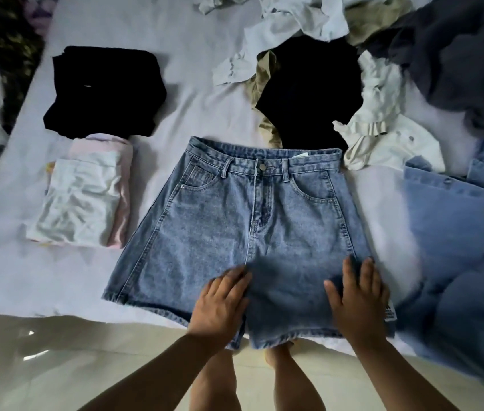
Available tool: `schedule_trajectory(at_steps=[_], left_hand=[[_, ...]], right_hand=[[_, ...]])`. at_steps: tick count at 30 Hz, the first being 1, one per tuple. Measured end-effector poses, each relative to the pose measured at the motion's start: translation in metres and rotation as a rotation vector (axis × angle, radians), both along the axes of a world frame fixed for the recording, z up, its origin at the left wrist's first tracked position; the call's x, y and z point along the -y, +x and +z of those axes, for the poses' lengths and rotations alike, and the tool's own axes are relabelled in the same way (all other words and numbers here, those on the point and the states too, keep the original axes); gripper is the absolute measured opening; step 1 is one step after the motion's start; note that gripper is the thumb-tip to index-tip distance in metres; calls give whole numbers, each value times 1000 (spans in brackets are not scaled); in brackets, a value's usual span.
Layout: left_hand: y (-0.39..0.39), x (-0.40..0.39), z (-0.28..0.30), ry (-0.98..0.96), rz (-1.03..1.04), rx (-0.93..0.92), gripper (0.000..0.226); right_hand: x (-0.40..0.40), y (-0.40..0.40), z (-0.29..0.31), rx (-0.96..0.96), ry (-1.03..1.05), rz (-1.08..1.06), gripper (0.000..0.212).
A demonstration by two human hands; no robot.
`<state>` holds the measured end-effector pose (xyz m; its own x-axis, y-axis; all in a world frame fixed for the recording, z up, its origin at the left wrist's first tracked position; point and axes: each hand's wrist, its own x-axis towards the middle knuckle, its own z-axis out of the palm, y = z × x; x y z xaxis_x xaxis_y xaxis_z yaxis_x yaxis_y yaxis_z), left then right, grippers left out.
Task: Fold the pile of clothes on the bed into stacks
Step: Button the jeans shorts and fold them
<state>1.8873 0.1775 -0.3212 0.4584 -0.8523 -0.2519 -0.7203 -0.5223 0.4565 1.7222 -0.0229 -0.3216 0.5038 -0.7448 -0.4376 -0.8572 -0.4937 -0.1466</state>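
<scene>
A glossy cream tiled floor [57,366] lies below the bed's edge, bare legs [220,381] standing on it.

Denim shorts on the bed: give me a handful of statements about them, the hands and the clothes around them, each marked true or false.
1. The denim shorts lie spread flat, waistband away from the person. True.
2. The left hand lifts a leg of the shorts off the bed. False: both it and the right hand rest flat on the lower part of the shorts.
3. A folded black garment sits to the left of the shorts. True.
4. The folded white and pink stack lies on top of the shorts. False: it lies beside them, on the left.
5. Unfolded clothes remain heaped at the upper right. True.
</scene>
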Motion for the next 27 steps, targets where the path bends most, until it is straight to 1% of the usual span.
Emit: schedule_trajectory(at_steps=[2, 3, 5, 6, 8, 9, 11, 12, 14, 16, 17, 18, 19, 20, 22, 23, 24, 25, 27], left_hand=[[-12, 26, -11, 127, -32, 46, 59], [-17, 34, -17, 204, -43, 60, 68], [-28, 42, -31, 312, -65, 55, 81], [-32, 42, -38, 345, -83, 50, 84], [-33, 44, -44, 382, -103, 56, 86], [-33, 46, -45, 400, -108, 54, 88], [-33, 47, -45, 399, -86, 83, 90], [-31, 47, -46, 390, -89, 165, 89], [-32, 52, -42, 453, -117, 215, 88], [-32, 56, -36, 370, -108, 241, 88], [-32, 56, -32, 394, -151, 204, 87], [-31, 51, -33, 457, -205, 138, 86], [-25, 50, -30, 439, -248, 113, 85], [-17, 49, -28, 369, -285, 127, 84], [2, 49, -12, 320, -262, 50, 77], [12, 48, -5, 312, -239, -6, 72], [22, 45, 5, 323, -185, -87, 68], [31, 40, 12, 293, -104, -156, 67], [53, 31, 28, 177, 55, -207, 78]], right_hand=[[14, 1, -3, -12, 8, -52, 66], [19, 2, -4, -4, 0, -67, 67], [31, 2, -7, 16, -5, -74, 81], [37, 3, -6, 0, 13, -57, 87], [46, 7, -1, 20, 89, -21, 89], [51, 9, -1, 84, 131, -24, 87], [58, 13, 2, 237, 221, -102, 83], [63, 15, 3, 286, 259, -145, 81], [71, 19, 4, 309, 327, -162, 79], [75, 26, 10, 295, 361, -90, 76], [75, 29, 15, 297, 370, -54, 75], [73, 34, 20, 300, 379, -27, 75], [69, 40, 27, 295, 386, 2, 77], [65, 47, 35, 280, 399, 36, 80], [52, 62, 53, 228, 462, 108, 90], [45, 71, 64, 196, 504, 141, 94], [37, 81, 77, 169, 536, 170, 96], [28, 91, 88, 150, 552, 194, 97], [10, 111, 106, 131, 550, 227, 97]])
